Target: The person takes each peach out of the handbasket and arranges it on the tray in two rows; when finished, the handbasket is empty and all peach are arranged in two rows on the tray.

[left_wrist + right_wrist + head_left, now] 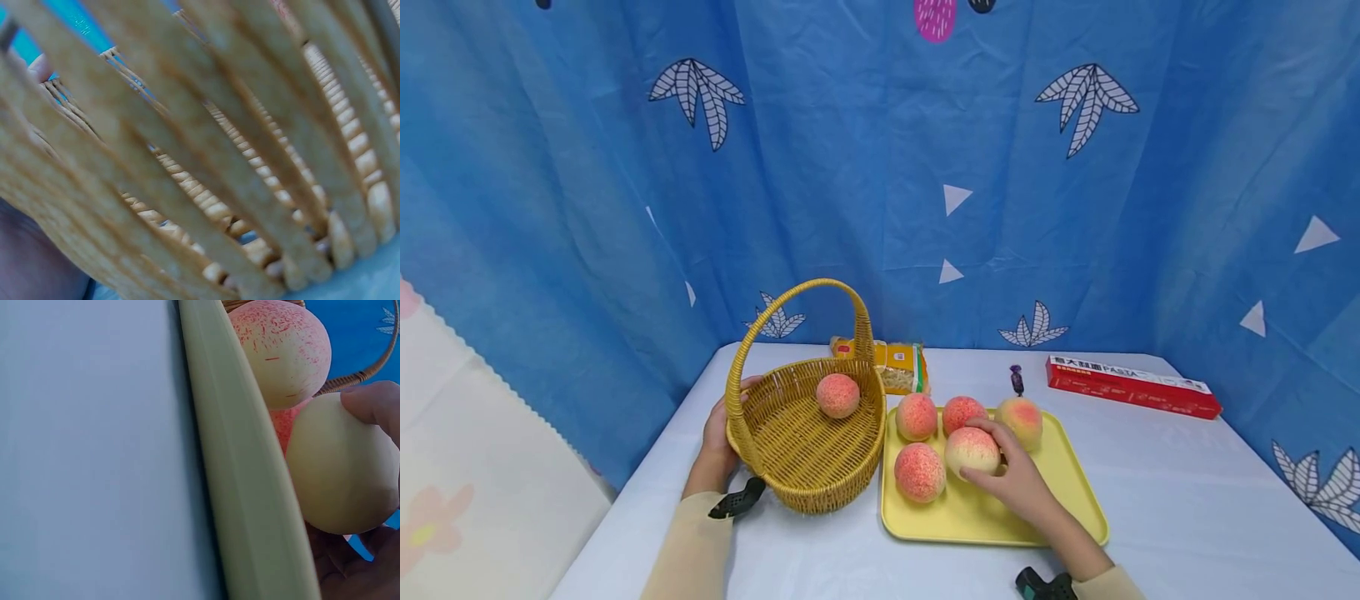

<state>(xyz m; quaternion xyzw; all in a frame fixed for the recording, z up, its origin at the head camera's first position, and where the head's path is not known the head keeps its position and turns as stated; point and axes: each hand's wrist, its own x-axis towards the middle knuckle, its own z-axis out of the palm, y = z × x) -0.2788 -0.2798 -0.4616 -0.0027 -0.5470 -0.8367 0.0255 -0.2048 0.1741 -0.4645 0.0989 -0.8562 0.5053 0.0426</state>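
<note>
My left hand (720,433) holds the left side of a golden wicker basket (805,487), its fingers at the rim beside the arched handle. In the left wrist view the basket's wall (250,156) fills the picture and a fingertip (41,67) shows at the upper left. One reddish peach (838,396) lies inside the basket. With thumb and fingers, my right hand (1017,477) grips a pale peach with a pink top (972,452) over the yellow tray (962,525). In the right wrist view this peach (344,465) shows its pale side between the thumb and the fingers.
Several other peaches sit on the tray, among them a red-speckled one (920,472) and a yellowish one (1021,422). Behind the basket lies a yellow pasta bag (898,367). A red pasta box (1131,387) and a small purple wrapped item (1017,380) lie farther back.
</note>
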